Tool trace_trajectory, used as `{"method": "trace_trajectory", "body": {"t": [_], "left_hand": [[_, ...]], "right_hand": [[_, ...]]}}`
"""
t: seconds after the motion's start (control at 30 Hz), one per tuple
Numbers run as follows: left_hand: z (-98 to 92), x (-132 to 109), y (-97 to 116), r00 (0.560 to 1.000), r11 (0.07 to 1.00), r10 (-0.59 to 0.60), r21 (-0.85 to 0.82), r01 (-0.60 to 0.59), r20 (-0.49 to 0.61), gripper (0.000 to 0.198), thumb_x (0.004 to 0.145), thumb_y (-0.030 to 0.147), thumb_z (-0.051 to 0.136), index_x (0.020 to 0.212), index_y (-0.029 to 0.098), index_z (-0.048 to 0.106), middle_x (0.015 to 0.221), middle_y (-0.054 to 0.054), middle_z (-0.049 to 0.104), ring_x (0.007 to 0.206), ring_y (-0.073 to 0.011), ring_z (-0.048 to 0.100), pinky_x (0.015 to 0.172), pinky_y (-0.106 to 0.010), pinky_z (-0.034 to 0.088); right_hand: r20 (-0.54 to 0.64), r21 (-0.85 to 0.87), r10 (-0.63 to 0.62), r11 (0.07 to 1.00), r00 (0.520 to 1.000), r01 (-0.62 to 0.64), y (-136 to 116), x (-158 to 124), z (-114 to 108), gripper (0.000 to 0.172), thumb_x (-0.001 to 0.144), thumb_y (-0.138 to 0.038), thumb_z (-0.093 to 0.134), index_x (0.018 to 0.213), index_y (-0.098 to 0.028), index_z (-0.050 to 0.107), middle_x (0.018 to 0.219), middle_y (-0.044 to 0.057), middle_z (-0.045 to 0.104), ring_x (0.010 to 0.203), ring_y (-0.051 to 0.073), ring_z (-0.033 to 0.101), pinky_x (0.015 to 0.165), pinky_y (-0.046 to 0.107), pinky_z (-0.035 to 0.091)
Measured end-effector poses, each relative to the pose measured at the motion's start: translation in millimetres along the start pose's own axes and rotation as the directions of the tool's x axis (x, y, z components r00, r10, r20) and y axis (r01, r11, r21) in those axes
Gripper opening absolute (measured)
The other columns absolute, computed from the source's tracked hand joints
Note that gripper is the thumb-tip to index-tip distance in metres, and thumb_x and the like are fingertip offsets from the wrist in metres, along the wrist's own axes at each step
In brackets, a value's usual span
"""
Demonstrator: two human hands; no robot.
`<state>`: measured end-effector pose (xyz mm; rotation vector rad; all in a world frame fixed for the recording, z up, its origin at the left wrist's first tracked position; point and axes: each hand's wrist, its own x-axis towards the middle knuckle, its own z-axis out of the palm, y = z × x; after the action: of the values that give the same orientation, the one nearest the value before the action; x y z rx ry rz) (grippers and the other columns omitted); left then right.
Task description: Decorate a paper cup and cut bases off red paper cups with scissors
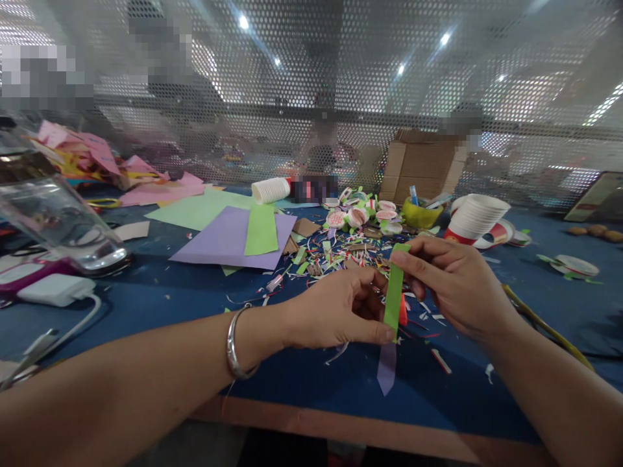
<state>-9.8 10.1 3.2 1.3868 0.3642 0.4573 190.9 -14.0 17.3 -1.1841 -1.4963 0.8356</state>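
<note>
A narrow green paper strip (pixel 394 295) stands nearly upright between my two hands above the blue table. My left hand (pixel 341 308), with a silver bangle at its wrist, pinches the strip's lower end between thumb and fingers. At the upper end, the thumb and fingertips of my right hand (pixel 442 275) are closed on the same strip. Just under it shows a purple paper strip (pixel 386 371) with a pointed tip; whether it touches the green one I cannot tell. Behind the green strip, a bright orange-red object (pixel 403 311) is partly hidden.
Paper scraps (pixel 341 253) litter the table's middle. Behind them sit several round paper pieces (pixel 357 217) and a yellow bowl (pixel 418 214). Stacked paper cups (pixel 479 217) lean at right. Purple paper (pixel 219 240), a clear bottle (pixel 73 220) and a white charger (pixel 56 290) lie left.
</note>
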Motion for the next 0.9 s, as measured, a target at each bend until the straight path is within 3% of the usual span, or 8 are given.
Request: {"method": "trace_trajectory", "body": {"t": [0.13,0.23,0.5,0.73,0.9], "left_hand": [[0.3,0,0,1.000,1.000,0.007,0.029,-0.007,0.014,0.033,0.075,0.016,0.080,0.102,0.016,0.060,0.092,-0.001,0.061,0.082,-0.0123,0.057,0.082,-0.031,0.045],[3.6,0,3,1.000,0.997,0.016,0.073,-0.015,-0.008,0.026,0.079,0.020,0.078,0.097,0.016,0.061,0.089,0.000,0.060,0.079,-0.0110,0.056,0.076,-0.027,0.045],[4.9,9,5,0.958,0.982,0.088,0.188,-0.036,-0.274,0.023,0.086,0.036,0.070,0.080,0.016,0.059,0.071,0.002,0.057,0.063,-0.0099,0.053,0.061,-0.026,0.042],[-1.0,8,6,0.966,0.981,0.062,0.195,-0.012,-0.253,0.018,0.084,0.027,0.068,0.073,0.017,0.058,0.065,0.002,0.057,0.059,-0.0096,0.054,0.059,-0.025,0.043],[0.9,7,7,0.974,0.990,0.013,0.139,0.019,-0.227,0.015,0.082,0.024,0.069,0.073,0.016,0.061,0.065,0.002,0.058,0.057,-0.0083,0.056,0.058,-0.024,0.044]], "right_hand": [[0.006,0.002,-0.014,1.000,1.000,0.014,1,0,-1,0.028,0.085,-0.043,0.077,0.074,-0.020,0.066,0.061,-0.005,0.056,0.046,0.006,0.048,0.045,0.021,0.036],[-0.002,-0.005,-0.026,1.000,1.000,0.026,1,0,-1,0.028,0.086,-0.043,0.076,0.074,-0.020,0.066,0.061,-0.005,0.055,0.046,0.006,0.047,0.044,0.021,0.035],[0.046,-0.071,-0.001,0.997,0.999,0.005,-6,-2,4,0.027,0.085,-0.041,0.077,0.074,-0.019,0.068,0.056,-0.005,0.056,0.043,0.006,0.047,0.043,0.020,0.034],[0.067,-0.062,0.006,0.998,0.998,-0.002,-7,-1,5,0.025,0.083,-0.040,0.078,0.074,-0.019,0.069,0.058,-0.005,0.058,0.043,0.005,0.047,0.042,0.019,0.034],[0.006,-0.055,0.012,0.998,1.000,-0.012,-5,-1,5,0.025,0.086,-0.043,0.075,0.078,-0.020,0.071,0.058,-0.004,0.057,0.043,0.006,0.049,0.042,0.019,0.034]]}}
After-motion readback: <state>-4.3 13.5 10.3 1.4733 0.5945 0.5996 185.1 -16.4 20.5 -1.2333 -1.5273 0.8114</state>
